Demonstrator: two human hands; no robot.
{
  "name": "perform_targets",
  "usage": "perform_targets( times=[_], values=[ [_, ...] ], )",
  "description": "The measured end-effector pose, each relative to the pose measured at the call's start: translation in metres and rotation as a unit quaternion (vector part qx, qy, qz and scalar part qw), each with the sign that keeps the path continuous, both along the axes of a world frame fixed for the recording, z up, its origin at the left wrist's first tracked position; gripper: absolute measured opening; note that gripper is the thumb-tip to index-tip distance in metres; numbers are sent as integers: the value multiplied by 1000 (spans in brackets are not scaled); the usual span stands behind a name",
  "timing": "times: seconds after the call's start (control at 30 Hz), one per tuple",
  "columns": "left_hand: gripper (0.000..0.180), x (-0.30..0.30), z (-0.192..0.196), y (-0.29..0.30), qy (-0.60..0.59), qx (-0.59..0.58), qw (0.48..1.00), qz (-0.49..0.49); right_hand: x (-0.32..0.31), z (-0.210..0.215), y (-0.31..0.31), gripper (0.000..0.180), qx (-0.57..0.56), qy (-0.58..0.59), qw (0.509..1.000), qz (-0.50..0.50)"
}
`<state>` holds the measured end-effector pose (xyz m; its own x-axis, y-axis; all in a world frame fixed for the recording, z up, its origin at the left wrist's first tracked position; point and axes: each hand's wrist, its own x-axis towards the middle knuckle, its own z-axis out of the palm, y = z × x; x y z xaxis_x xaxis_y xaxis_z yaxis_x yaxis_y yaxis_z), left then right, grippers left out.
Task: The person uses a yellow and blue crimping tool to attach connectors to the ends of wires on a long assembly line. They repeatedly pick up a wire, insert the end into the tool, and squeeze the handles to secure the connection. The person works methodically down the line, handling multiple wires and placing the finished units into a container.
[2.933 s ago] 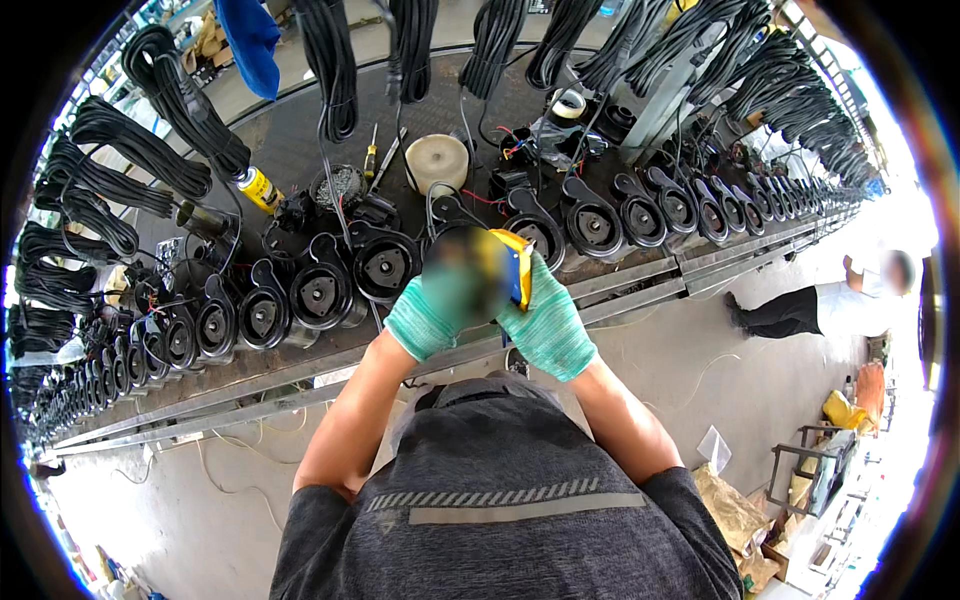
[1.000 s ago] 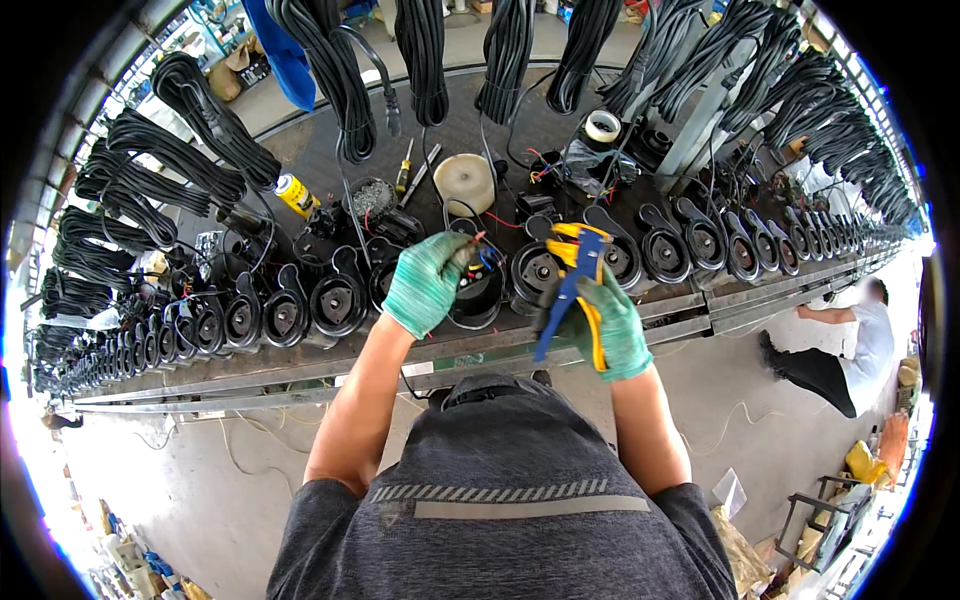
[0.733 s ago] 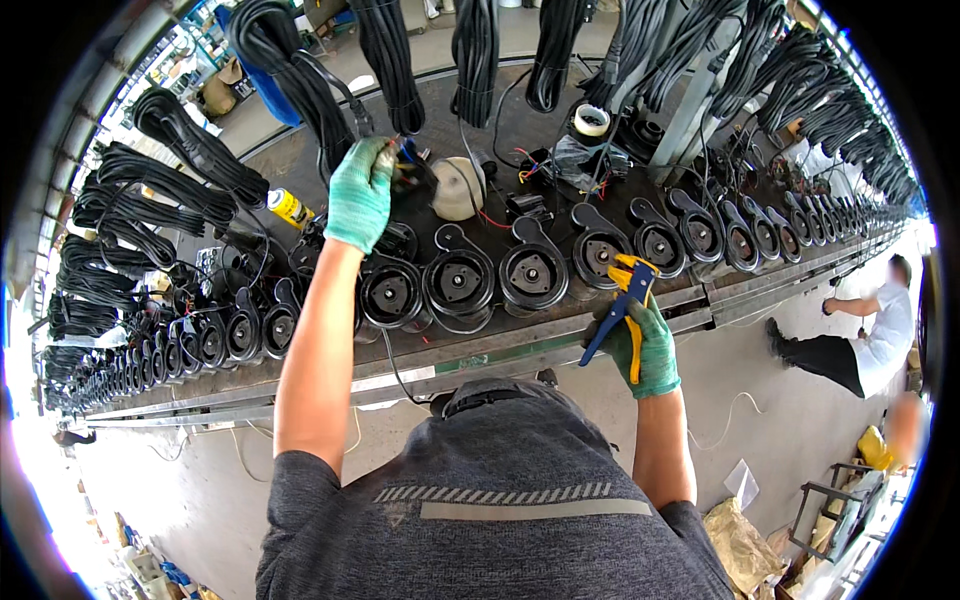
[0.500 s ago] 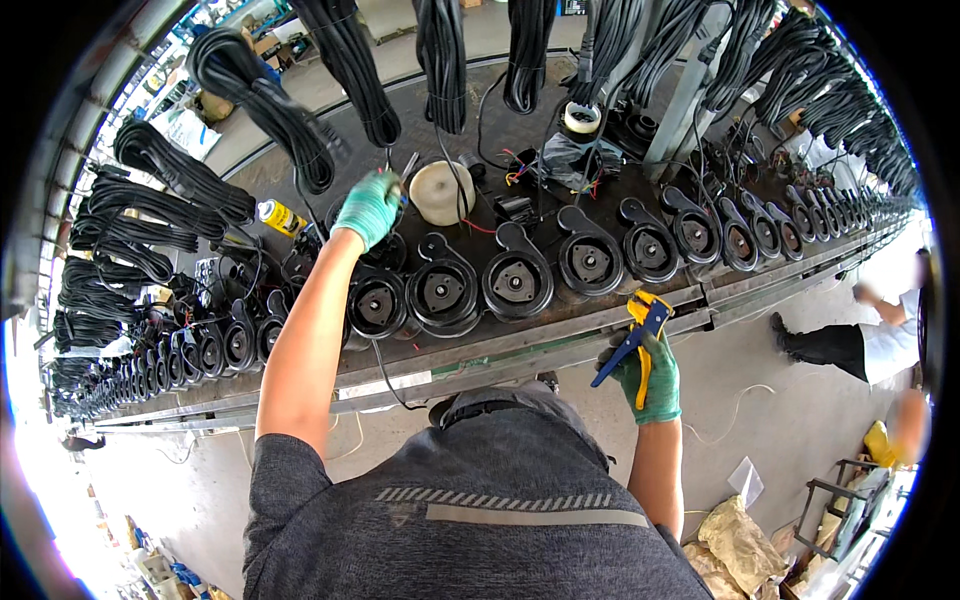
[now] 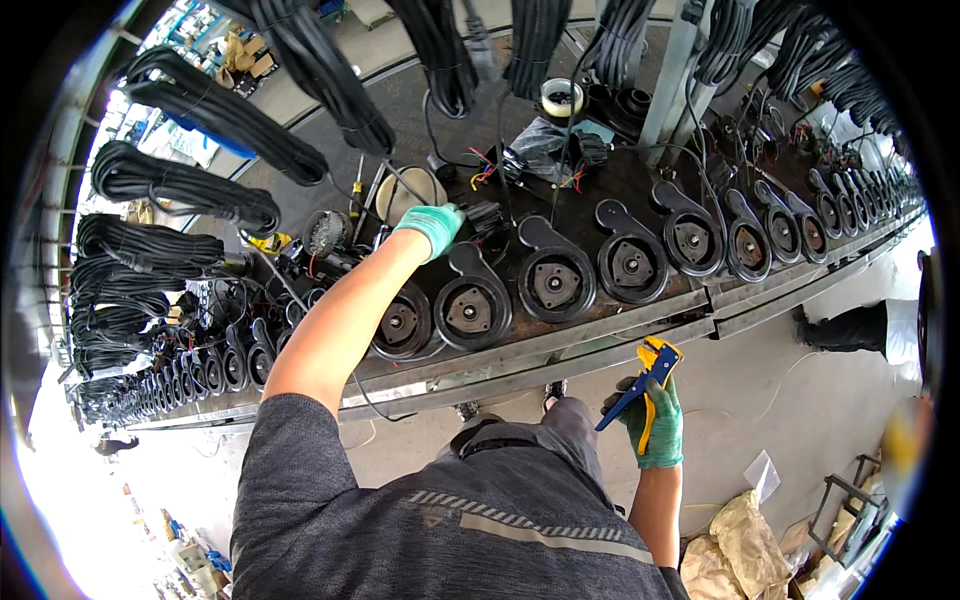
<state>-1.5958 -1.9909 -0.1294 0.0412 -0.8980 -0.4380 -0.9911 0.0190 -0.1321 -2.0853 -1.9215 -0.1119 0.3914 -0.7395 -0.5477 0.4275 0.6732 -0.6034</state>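
My left hand (image 5: 432, 229), in a green glove, reaches over the bench with its fingers closed at a black cable (image 5: 408, 187) that runs down from a hanging coil. Beside its fingertips lies a black motor-like part (image 5: 484, 219); whether they touch it is hard to see. Low on the right, off the bench edge, my gloved right hand (image 5: 656, 425) grips a yellow and blue wire stripper (image 5: 648, 385), its jaws pointing up. Round black housings with curved spouts, among them one housing (image 5: 473, 310) just below my left hand, stand in a row along the front edge.
Bundled black cables (image 5: 320, 75) hang over the bench (image 5: 350, 200). A tape roll (image 5: 562, 97), a round pale disc (image 5: 410, 192), a screwdriver (image 5: 357, 190) and loose wires lie behind the housings. A metal post (image 5: 672, 115) rises at right. Another person (image 5: 870, 325) stands at far right.
My left hand has moved right and slightly down, from left of the pale disc to its front, by the black motor-like part. The right hand keeps the wire stripper, slightly lower.
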Motion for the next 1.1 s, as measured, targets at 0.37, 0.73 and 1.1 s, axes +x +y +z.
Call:
perform_targets(
  times=[0.37, 0.73, 1.1],
  values=[
    [29, -6, 41, -17, -10, -19, 993, 112, -43, -12, -51, 48, 26, 5, 999, 42],
    [22, -53, 149, 64, 322, -129, 913, 213, 18, 19, -39, 52, -22, -40, 992, 118],
    [59, -70, 96, 166, 739, -174, 634, 146, 83, 59, 15, 56, -42, -46, 983, 172]
  ],
)
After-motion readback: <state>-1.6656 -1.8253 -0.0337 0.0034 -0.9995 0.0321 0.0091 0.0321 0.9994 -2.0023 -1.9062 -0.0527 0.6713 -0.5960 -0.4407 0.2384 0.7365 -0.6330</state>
